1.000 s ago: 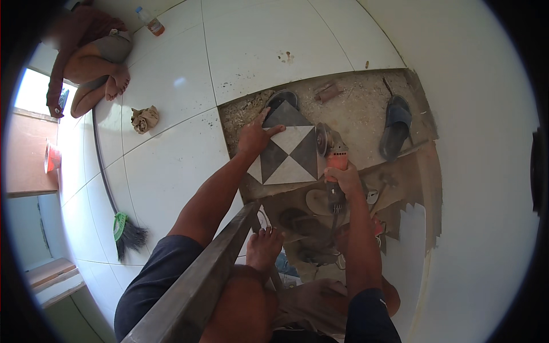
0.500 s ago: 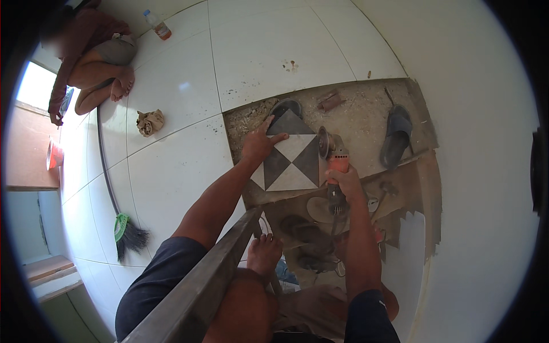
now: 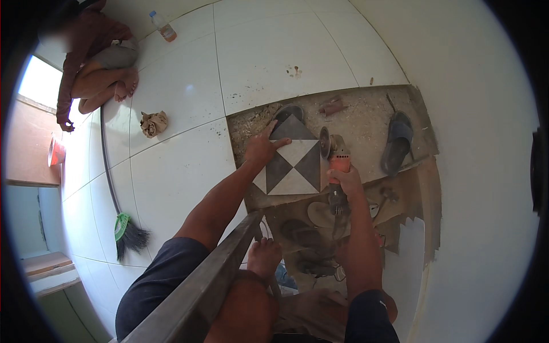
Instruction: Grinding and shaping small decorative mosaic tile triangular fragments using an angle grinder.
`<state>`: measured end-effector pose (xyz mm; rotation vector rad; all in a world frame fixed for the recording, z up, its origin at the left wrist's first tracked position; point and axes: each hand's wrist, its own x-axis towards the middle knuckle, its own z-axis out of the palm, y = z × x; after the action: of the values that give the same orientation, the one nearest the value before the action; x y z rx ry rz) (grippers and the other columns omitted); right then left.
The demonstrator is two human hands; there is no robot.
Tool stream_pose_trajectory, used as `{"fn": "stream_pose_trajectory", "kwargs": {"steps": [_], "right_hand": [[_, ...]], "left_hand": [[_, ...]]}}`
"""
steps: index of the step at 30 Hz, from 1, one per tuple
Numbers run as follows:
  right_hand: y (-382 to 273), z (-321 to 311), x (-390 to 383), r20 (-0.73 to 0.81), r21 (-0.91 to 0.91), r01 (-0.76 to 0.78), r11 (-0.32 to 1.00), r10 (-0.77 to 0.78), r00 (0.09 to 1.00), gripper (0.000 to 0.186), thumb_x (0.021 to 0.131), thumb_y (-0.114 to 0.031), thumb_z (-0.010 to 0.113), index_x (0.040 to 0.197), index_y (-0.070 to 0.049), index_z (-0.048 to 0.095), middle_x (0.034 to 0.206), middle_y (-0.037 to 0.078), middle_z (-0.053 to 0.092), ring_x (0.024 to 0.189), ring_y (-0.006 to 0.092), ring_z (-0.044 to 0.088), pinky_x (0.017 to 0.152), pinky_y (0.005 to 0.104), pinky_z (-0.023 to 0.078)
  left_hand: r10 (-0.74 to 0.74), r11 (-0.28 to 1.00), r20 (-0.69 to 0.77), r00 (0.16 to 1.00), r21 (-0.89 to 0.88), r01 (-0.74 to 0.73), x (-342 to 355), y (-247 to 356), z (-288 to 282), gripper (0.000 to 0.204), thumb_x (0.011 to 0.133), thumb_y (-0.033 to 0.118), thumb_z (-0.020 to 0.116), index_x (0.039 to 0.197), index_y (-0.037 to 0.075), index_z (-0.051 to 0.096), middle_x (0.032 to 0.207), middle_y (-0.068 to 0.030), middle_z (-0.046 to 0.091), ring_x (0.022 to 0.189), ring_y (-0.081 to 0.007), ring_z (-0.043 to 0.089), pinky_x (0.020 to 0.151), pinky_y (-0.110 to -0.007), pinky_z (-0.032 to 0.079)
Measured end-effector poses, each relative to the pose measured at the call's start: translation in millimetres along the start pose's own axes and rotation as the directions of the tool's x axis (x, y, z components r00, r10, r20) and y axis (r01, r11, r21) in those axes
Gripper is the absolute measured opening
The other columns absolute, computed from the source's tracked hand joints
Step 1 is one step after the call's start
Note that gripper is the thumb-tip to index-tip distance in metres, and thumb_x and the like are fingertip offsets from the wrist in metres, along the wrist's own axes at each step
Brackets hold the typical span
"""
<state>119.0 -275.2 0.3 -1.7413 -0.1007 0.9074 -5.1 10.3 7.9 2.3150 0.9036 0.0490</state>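
Over the bare floor, patterned tile | your left hand, fingers spread, rests at its ten o'clock | your right hand clamps the angle grinder at three o'clock | likely edge-grinding; disc contact unclear | next: hold both steady

The tile lies on the bare patch, the left hand on its far left side. The grinder, in the right hand, sits at its right edge; whether the disc touches is hard to tell. One sandal lies behind the tile, another sandal farther right. Well left are the paper and broom; a bottle is right of a seated person.
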Motion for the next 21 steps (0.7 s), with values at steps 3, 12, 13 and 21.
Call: {"fn": "stream_pose_trajectory", "kwargs": {"steps": [3,12,13,21], "right_hand": [[-1.4,0.5,0.7,-0.016,-0.016,0.032,0.999,-0.032,0.999,0.041,0.073,-0.022,0.085,0.106,-0.004,0.069,0.091,0.001,0.067,0.077,0.0115,0.063,0.071,0.0295,0.052],[12.0,-2.0,-20.9,0.024,0.044,0.032,0.999,-0.033,0.999,0.038,0.077,-0.016,0.082,0.107,-0.002,0.065,0.087,0.005,0.067,0.068,0.0152,0.067,0.063,0.0305,0.054],[14.8,-2.9,-24.1,0.029,0.049,0.005,0.999,-0.006,1.0,0.04,0.076,-0.017,0.083,0.109,-0.002,0.067,0.089,0.004,0.068,0.073,0.0138,0.066,0.067,0.0298,0.055],[37.0,-8.7,-53.8,0.014,0.048,-0.064,0.997,0.063,0.998,0.046,0.072,-0.019,0.086,0.111,-0.001,0.069,0.091,0.004,0.069,0.075,0.0131,0.067,0.068,0.0295,0.055]], "left_hand": [[-0.024,1.0,0.022,0.999,0.012,0.024,0.4,-0.2,0.9,0.096,0.075,0.076,0.07,0.154,0.027,0.044,0.12,-0.0214,0.071,0.111,-0.0394,0.068,0.095,-0.048,0.054],[-0.055,0.998,0.037,0.998,-0.024,0.056,-1.2,3.3,-0.7,0.098,0.074,0.077,0.071,0.154,0.027,0.045,0.122,-0.0224,0.07,0.113,-0.0391,0.068,0.097,-0.048,0.053],[-0.054,0.998,0.031,0.998,-0.012,0.055,-1.2,3.7,-1.1,0.098,0.074,0.077,0.071,0.154,0.027,0.044,0.122,-0.0224,0.07,0.113,-0.0392,0.068,0.097,-0.048,0.053],[-0.044,0.999,0.012,0.999,-0.013,0.044,-4.6,7.6,-2.3,0.092,0.077,0.07,0.075,0.152,0.025,0.047,0.122,-0.0224,0.07,0.113,-0.0401,0.068,0.099,-0.049,0.052]]}}
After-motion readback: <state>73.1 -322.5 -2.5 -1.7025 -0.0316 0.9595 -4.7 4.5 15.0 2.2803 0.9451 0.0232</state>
